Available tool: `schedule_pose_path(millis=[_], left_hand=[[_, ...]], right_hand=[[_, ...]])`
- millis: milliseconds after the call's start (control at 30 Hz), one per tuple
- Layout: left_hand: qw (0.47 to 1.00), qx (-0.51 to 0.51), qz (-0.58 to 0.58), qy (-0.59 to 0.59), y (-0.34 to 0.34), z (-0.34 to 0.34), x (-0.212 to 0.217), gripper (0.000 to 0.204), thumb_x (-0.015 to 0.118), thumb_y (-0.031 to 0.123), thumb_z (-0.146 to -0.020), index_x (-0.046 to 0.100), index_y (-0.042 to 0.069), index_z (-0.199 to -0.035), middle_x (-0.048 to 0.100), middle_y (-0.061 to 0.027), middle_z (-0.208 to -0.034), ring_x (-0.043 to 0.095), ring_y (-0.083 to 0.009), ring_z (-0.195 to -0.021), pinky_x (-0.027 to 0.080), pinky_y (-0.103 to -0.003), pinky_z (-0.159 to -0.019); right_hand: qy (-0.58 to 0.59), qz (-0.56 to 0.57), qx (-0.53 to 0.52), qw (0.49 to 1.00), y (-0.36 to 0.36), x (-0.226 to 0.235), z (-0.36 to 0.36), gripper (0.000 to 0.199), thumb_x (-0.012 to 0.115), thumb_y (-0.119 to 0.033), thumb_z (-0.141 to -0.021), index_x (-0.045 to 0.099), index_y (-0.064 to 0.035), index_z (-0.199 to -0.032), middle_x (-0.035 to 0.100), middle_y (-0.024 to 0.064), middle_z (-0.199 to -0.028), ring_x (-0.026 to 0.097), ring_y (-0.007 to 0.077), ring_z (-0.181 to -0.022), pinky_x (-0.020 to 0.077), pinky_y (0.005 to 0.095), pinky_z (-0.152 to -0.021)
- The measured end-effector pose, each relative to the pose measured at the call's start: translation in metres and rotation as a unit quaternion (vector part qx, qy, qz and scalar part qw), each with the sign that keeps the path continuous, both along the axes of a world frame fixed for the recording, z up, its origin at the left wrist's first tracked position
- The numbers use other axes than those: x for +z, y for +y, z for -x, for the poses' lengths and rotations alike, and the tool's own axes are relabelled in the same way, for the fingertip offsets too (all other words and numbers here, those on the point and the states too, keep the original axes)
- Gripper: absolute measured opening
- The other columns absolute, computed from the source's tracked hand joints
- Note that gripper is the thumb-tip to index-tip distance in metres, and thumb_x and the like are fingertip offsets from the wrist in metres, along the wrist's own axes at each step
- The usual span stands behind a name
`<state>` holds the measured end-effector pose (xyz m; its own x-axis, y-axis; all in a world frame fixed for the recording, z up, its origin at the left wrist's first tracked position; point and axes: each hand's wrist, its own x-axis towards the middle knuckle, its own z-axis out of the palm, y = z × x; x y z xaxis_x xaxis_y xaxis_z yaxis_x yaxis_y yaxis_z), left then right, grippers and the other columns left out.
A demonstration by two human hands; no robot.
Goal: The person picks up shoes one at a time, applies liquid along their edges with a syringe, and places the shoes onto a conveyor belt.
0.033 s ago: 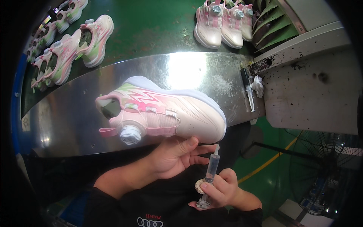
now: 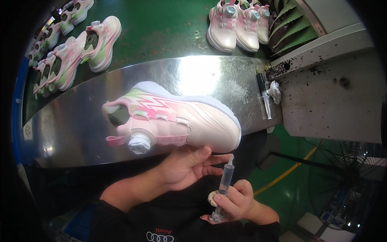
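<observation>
My left hand (image 2: 183, 166) supports a pink and white sneaker (image 2: 201, 121) from below. The shoe lies on its side, toe to the right, its round dial closure (image 2: 139, 144) facing me. My right hand (image 2: 236, 201) grips a clear syringe (image 2: 225, 180) upright. The syringe's tip touches or nearly touches the sole edge under the toe. Both hands are close together in front of my dark-clothed body.
The shoe hangs over a shiny metal ledge (image 2: 72, 125). A second syringe (image 2: 264, 97) and a crumpled white rag (image 2: 275, 91) lie at the ledge's right end. More pink sneakers stand on the green belt at left (image 2: 80, 48) and top (image 2: 238, 24). A stained grey bench (image 2: 334, 101) and a fan (image 2: 350, 181) are on the right.
</observation>
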<state>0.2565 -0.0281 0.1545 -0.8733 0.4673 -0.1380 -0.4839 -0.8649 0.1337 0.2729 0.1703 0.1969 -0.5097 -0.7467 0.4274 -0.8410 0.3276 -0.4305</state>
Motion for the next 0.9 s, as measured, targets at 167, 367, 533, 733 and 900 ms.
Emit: schedule_pose_path(millis=[167,367,533,733,900], left_hand=[[1.0,0.0,0.007,0.001,0.003,0.001,0.0,0.034,0.051,0.021,-0.093,0.047,0.006,-0.123,0.054,-0.0098,-0.121,0.052,-0.023,-0.116,0.05,-0.037,-0.087],[1.0,0.009,0.025,-0.015,-0.007,-0.001,0.001,0.033,0.051,0.021,-0.093,0.048,0.007,-0.123,0.053,-0.0098,-0.122,0.051,-0.0233,-0.117,0.049,-0.037,-0.086],[0.999,-0.041,0.015,0.016,-0.006,-0.007,0.001,0.034,0.056,0.015,-0.09,0.049,0.007,-0.122,0.055,-0.0107,-0.12,0.053,-0.0222,-0.112,0.048,-0.037,-0.086],[0.988,0.022,0.11,-0.104,-0.076,-0.103,0.002,0.076,0.062,0.007,-0.076,0.022,0.004,-0.14,0.042,-0.0194,-0.133,0.04,-0.0373,-0.125,0.031,-0.051,-0.105],[0.948,0.101,0.292,-0.081,-0.102,-0.077,0.029,0.085,0.069,0.006,-0.06,0.029,-0.005,-0.134,0.049,-0.0183,-0.125,0.051,-0.0257,-0.116,0.039,-0.036,-0.101]], right_hand=[[0.023,-0.037,0.019,0.999,0.002,0.002,0.003,0.067,0.075,-0.051,-0.062,0.049,-0.0058,-0.105,0.057,0.0047,-0.079,0.039,0.0168,-0.06,0.0299,0.0298,-0.059],[-0.016,-0.001,0.014,1.0,-0.005,0.001,0.003,0.056,0.074,-0.047,-0.062,0.06,-0.01,-0.101,0.057,0.005,-0.086,0.039,0.0171,-0.059,0.0319,0.0274,-0.053],[0.12,0.116,-0.028,0.986,0.035,0.004,-0.006,0.081,0.071,-0.063,-0.061,0.042,-0.0084,-0.114,0.054,0.0127,-0.085,0.047,0.0273,-0.071,0.0349,0.0397,-0.063],[-0.034,0.05,-0.046,0.997,0.026,-0.018,0.055,0.086,0.078,-0.055,-0.056,0.041,-0.006,-0.117,0.049,0.0099,-0.093,0.043,0.0248,-0.08,0.0353,0.0396,-0.071],[-0.108,0.079,-0.011,0.991,0.013,-0.034,0.085,0.089,0.082,-0.05,-0.052,0.042,-0.0063,-0.118,0.046,0.0103,-0.098,0.04,0.025,-0.084,0.0343,0.0374,-0.074]])
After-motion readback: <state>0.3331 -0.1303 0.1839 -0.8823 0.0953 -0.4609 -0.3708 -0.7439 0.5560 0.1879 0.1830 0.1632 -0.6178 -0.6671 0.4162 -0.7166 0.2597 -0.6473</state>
